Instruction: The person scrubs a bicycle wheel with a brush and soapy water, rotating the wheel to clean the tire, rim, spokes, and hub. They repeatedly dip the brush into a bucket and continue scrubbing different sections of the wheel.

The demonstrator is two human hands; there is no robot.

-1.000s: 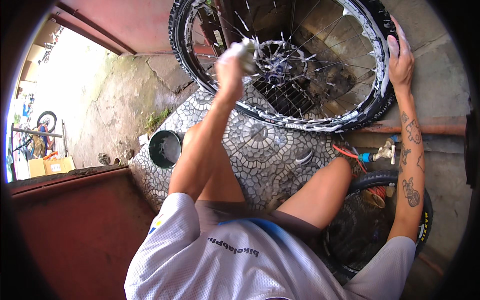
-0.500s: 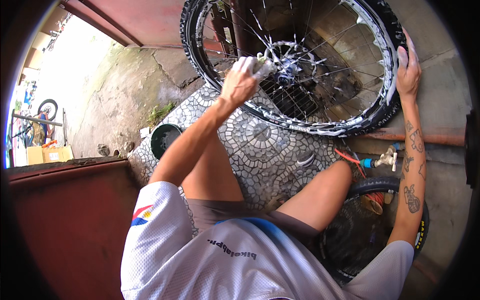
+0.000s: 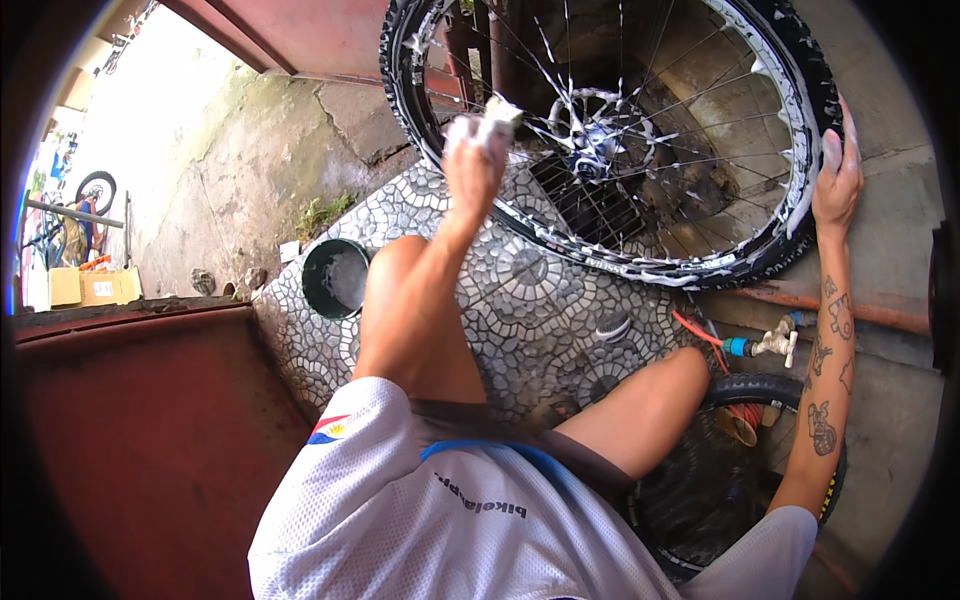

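Note:
A bicycle wheel (image 3: 730, 272) with a knobby black tyre leans upright before me, its rim and spokes streaked with white foam. Foam also covers its hub and brake disc (image 3: 592, 150). My left hand (image 3: 474, 155), foamy and slightly blurred, grips a pale sponge (image 3: 503, 111) in front of the spokes, left of the hub. Whether the sponge touches a spoke is hard to tell. At the wheel's right side, my right hand (image 3: 838, 190) is closed on the tyre's outer edge, thumb on the near side and fingertips partly hidden.
A dark green bucket (image 3: 316, 290) of suds stands by my left knee. Right of my other knee are a tap (image 3: 775, 345), a red hose (image 3: 697, 328) and a second wheel (image 3: 735, 387). A metal grate (image 3: 605, 215) lies behind the wheel; a red panel (image 3: 150, 420) stands at left.
My left hand has drawn back with the sponge, leftward from beside the hub. My right hand still holds the tyre. The view has shifted a little.

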